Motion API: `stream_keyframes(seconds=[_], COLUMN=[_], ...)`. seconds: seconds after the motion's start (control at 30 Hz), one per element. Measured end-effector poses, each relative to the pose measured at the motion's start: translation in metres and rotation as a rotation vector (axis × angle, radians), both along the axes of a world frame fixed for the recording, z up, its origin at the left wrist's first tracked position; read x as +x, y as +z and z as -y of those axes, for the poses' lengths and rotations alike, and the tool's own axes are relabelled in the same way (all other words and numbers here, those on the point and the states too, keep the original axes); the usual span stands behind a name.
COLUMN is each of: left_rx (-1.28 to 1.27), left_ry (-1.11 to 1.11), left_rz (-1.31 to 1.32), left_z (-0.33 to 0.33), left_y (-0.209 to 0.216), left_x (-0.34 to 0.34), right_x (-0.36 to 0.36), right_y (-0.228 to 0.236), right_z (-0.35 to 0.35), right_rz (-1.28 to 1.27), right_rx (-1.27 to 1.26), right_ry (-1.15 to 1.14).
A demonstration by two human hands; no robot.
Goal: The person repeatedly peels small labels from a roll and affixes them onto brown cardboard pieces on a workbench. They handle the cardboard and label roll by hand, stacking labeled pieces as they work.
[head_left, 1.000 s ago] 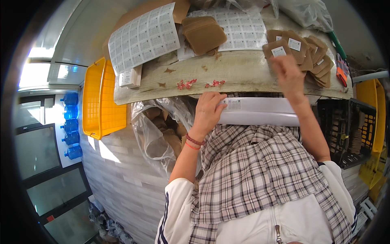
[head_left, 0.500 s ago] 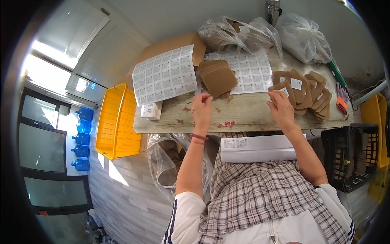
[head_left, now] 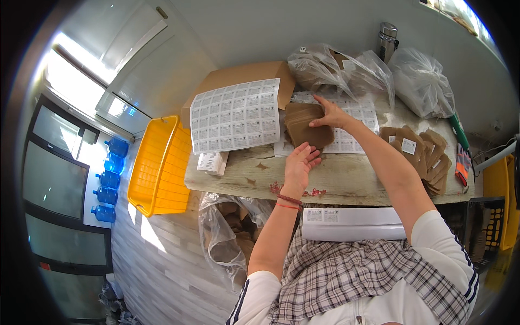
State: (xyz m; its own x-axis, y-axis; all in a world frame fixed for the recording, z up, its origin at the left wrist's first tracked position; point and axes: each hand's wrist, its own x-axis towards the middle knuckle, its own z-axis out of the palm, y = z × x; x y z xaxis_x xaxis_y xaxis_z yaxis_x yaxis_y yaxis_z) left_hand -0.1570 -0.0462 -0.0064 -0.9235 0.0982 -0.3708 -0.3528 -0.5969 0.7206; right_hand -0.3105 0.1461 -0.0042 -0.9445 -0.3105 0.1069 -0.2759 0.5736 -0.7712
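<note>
A stack of brown cardboard pieces with rounded corners [head_left: 304,131] lies on the wooden table [head_left: 227,179], partly over a sheet of printed labels [head_left: 355,142]. Reaching across from the right, my right hand [head_left: 331,115] is at the stack's upper right, thumb and fingers spread around its edge. My left hand [head_left: 301,165] is at the near edge of the stack, palm up, its fingers loosely stretched and apart. Whether either hand bears any of the stack's weight I cannot tell. More brown pieces [head_left: 425,154], some bearing white labels, lie fanned out on the right.
Another label sheet [head_left: 235,116] leans on a cardboard box [head_left: 216,81]. Plastic bags [head_left: 422,84] and a steel flask [head_left: 387,40] stand at the back. White label paper [head_left: 352,225] rests at my lap. A yellow crate [head_left: 157,168] and a bag of brown pieces [head_left: 225,233] are left.
My right hand has moved left from the labelled pieces to the brown stack. My left hand has shifted right to the stack's near edge. The whole view has tilted slightly.
</note>
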Motion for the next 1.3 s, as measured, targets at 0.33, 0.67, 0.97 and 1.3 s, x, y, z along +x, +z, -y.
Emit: stream_keyframes(seconds=[0.33,0.67,0.97,1.3], left_rx=[0.154,0.445,0.371,0.016], left_ry=[0.002,0.157,0.049,-0.159], left_rz=[-0.006,-0.046,0.093,0.0], left_z=[0.003,0.013,0.03,-0.017], left_y=[0.006,0.011,0.007,0.009], left_x=[0.007,0.072,0.085,0.058], right_x=[0.081,0.201,0.109,0.058], right_y=[0.025,0.028,0.0,-0.027], right_z=[0.024,0.025,-0.004,-0.02], right_rz=[-0.241,-0.705,-0.466,-0.486], right_rx=[-0.297,-0.043,-0.053,0.013], right_ry=[-0.033,0.383,-0.296,-0.213])
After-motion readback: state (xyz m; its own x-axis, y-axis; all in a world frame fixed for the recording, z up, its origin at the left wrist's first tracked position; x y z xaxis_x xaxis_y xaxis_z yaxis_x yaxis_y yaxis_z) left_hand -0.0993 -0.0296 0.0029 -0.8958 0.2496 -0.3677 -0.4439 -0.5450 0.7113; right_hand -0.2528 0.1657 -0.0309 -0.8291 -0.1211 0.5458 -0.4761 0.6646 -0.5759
